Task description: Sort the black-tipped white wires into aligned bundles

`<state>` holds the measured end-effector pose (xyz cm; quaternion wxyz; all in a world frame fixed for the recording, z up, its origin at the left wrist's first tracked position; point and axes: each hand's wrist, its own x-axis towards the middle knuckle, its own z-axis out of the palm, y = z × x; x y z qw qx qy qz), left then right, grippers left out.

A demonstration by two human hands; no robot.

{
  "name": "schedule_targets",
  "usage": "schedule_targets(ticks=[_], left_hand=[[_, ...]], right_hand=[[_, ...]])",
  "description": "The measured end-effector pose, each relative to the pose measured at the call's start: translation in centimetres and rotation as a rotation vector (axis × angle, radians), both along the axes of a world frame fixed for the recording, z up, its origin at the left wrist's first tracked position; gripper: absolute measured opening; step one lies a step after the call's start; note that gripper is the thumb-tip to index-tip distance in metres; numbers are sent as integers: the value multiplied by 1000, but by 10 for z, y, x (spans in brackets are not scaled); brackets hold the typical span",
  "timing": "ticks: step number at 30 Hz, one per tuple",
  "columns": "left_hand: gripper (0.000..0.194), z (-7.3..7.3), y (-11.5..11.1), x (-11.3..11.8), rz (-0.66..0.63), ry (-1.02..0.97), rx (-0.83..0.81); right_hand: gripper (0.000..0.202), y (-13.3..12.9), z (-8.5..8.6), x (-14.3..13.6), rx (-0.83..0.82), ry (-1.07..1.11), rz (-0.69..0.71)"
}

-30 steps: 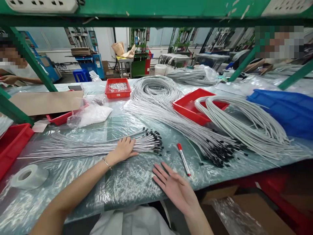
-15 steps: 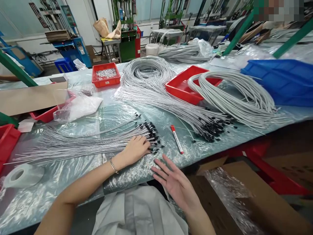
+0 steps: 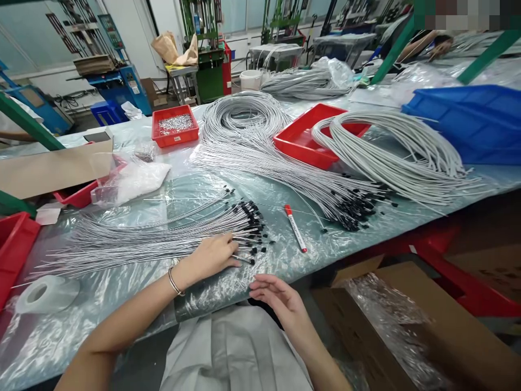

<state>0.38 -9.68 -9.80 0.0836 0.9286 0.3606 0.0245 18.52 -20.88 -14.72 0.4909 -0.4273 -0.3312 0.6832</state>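
A bundle of thin grey cables (image 3: 150, 239) with black tips lies across the left part of the table. My left hand (image 3: 214, 254) is curled over the near edge of this bundle, close to the tips. A few cables run beneath its closed fingers, and their black ends (image 3: 251, 261) stick out past the thumb. Just right of it, over the table's front edge, my right hand (image 3: 280, 298) hangs with its fingers stretched out and loosely bent, holding nothing. Beyond the right hand lies a red-and-white marker (image 3: 296, 229).
A larger black-tipped cable bundle (image 3: 285, 168) lies behind the marker. Further back are a red tray of small metal parts (image 3: 175, 140), another red tray (image 3: 299, 152), coiled cables (image 3: 399, 152) and a blue bin (image 3: 468, 125). A tape roll (image 3: 49, 295) sits at left; an open carton (image 3: 407, 315) stands below right.
My left hand has slid left and toward me, drawing a few cable ends away from the bundle's edge. The fingers of my right hand have come closer together.
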Motion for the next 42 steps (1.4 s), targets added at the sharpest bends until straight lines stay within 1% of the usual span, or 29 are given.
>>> schedule_targets(ticks=[2, 5, 7, 9, 11, 13, 14, 15, 16, 18, 19, 20, 22, 24, 25, 28, 29, 30, 32, 33, 34, 35, 37, 39, 40, 42], left_hand=[[27, -3, 2, -5, -26, 64, 26], [28, -3, 3, -8, -4, 17, 60], [29, -1, -5, -3, 0, -10, 93], [27, 3, -21, 8, -80, 7, 113], [21, 7, -41, 20, -216, 29, 103], [17, 11, -52, 28, -336, 15, 48], [17, 13, -53, 30, -347, -6, 18], [18, 13, -49, 30, -319, -24, -4], [19, 11, -42, 28, -260, -30, -9], [21, 5, -22, 22, -101, 0, 10], [21, 0, -12, 19, -32, 22, 26], [22, -5, -3, 16, 5, 36, 31], [23, -13, 9, 11, -1, 23, 5], [24, -16, 10, 10, 0, -50, -27], [24, -14, 7, 10, 27, -100, -41], [25, -2, -14, 16, 131, -251, -81], [25, 4, -23, 20, 117, -278, -102], [25, 9, -33, 24, 55, -281, -127], [24, 20, -47, 31, -127, -239, -180], [24, 23, -51, 34, -212, -209, -211], [24, 24, -51, 35, -262, -190, -233], [25, 24, -48, 36, -255, -191, -232], [27, 16, -34, 35, -111, -209, -167], [28, 1, -16, 35, 41, -159, -59], [31, -7, -8, 36, 82, -110, -15], [32, -19, 1, 40, 73, -19, 13]], right_hand=[[27, -4, -2, 3, 12, -57, 16], [27, -10, -5, 5, -9, -90, 0], [29, -12, -7, 1, -3, -60, -4], [39, -12, -8, -9, 36, 74, -5], [47, -11, -7, -22, 22, 261, -34], [43, -9, -5, -32, -77, 396, -142], [40, -8, -3, -34, -127, 436, -224], [37, -7, -2, -35, -158, 465, -316], [36, -7, 0, -35, -168, 490, -402], [33, -7, 4, -30, -158, 544, -513], [32, -8, 5, -26, -153, 573, -536], [32, -10, 7, -23, -156, 601, -543], [32, -12, 8, -18, -161, 652, -538], [31, -14, 7, -17, -147, 672, -526], [29, -15, 7, -18, -134, 662, -513], [18, -16, 3, -25, -68, 550, -445], [19, -17, 2, -29, -41, 508, -411], [25, -17, 0, -33, -19, 472, -370], [36, -18, -1, -40, -9, 429, -306], [38, -17, -1, -42, -23, 421, -296], [38, -17, -1, -43, -44, 413, -305], [39, -16, -1, -43, -64, 400, -334], [39, -15, 1, -39, -73, 378, -433], [35, -14, 3, -33, -40, 382, -517], [33, -14, 4, -30, -23, 406, -532], [34, -15, 7, -25, -13, 498, -521]])
